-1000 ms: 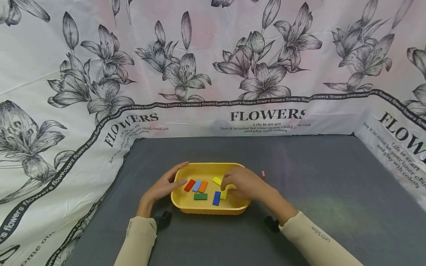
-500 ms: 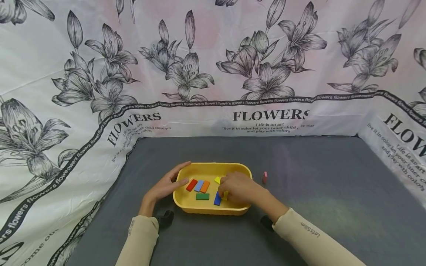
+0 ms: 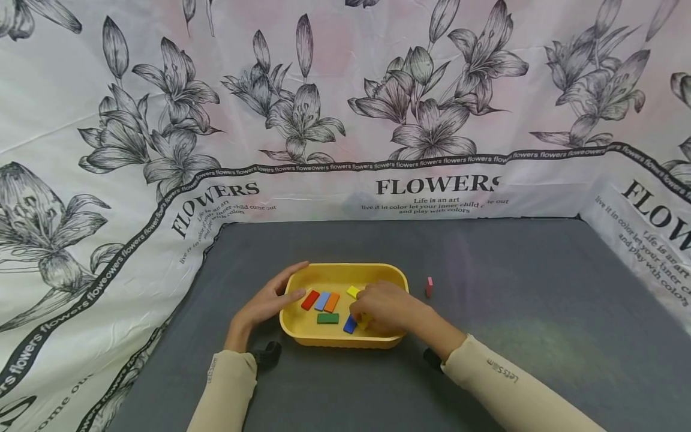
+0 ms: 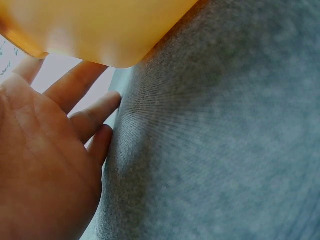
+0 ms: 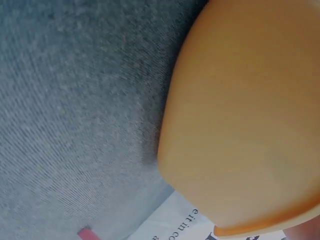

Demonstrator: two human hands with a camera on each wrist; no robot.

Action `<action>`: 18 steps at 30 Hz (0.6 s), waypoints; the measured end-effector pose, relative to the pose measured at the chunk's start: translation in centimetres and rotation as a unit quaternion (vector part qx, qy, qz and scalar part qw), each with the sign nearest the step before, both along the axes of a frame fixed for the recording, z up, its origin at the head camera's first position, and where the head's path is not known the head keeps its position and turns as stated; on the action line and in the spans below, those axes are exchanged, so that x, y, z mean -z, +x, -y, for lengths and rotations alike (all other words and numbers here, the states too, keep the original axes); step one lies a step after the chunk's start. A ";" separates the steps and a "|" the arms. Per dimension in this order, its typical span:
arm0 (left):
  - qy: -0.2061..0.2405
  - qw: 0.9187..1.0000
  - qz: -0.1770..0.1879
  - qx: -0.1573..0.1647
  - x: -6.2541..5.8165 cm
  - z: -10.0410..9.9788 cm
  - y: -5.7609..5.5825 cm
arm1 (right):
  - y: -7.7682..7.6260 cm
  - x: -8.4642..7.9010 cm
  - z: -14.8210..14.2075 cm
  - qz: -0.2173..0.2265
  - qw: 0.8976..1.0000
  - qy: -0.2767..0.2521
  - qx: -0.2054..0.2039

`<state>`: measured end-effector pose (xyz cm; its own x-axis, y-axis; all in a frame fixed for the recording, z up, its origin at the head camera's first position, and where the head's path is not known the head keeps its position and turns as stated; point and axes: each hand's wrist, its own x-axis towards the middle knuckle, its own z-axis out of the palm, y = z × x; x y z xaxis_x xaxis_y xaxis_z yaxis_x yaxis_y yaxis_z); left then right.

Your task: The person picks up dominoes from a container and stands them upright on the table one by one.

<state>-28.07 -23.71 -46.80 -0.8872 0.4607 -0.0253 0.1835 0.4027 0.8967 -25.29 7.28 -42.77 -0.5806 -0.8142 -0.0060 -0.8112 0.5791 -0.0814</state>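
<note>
Resting my left hand [image 3: 267, 303] at the left end of the yellow plastic tray [image 3: 345, 342], I have the thumb over its rim and the other fingers straight and spread at its outside, not clenched. My right hand [image 3: 384, 307] is over the tray's right part, with bent fingers down at a yellow block [image 3: 364, 323] which they partly cover; I cannot tell whether they pinch it or only touch it. Just beside them, on the tray's floor, lies a dark blue block [image 3: 349, 325]. Farther back in the tray is a second yellow block [image 3: 352, 291]; in its left half lie a red block [image 3: 310, 300], a light blue block [image 3: 322, 301], an orange block [image 3: 332, 302] and a green block [image 3: 327, 318]. Outside, near the tray's right end, a pink block [image 3: 429, 287] stands upright.

In my judgement, the bent fingers could push the dark blue block aside, because it is so close. If my left hand pressed the rim too strongly, the tray could slide or tilt. A wide movement of my right hand might knock over the pink block, which looks narrow.
</note>
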 end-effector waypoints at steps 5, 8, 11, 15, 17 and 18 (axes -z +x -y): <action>-0.002 1.000 -0.002 0.001 -0.1 -0.1 0.1 | 0.1 -0.2 0.0 0.014 1.000 0.011 0.005; -0.003 1.000 -0.001 0.000 -0.2 -0.1 0.1 | 0.2 -0.3 0.0 0.019 1.000 0.016 0.006; -0.004 1.000 -0.001 -0.003 -0.2 -0.1 0.1 | 0.2 -0.4 0.0 0.022 1.000 0.016 0.005; -0.006 1.000 0.004 -0.009 -0.2 -0.1 0.1 | 0.2 -0.3 0.1 0.024 0.999 0.020 0.008; -0.007 1.000 0.006 -0.011 -0.2 -0.1 0.1 | 0.2 -0.3 0.1 0.026 0.999 0.022 0.009; -0.008 1.000 0.007 -0.011 -0.2 -0.1 0.1 | 0.2 -0.3 0.1 0.026 0.999 0.025 0.009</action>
<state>-27.95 -23.64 -46.61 -0.8967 0.4404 -0.0444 0.1622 0.4201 0.8929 -25.09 7.15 -42.50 -0.5930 -0.8015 -0.0770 -0.7961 0.5980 -0.0933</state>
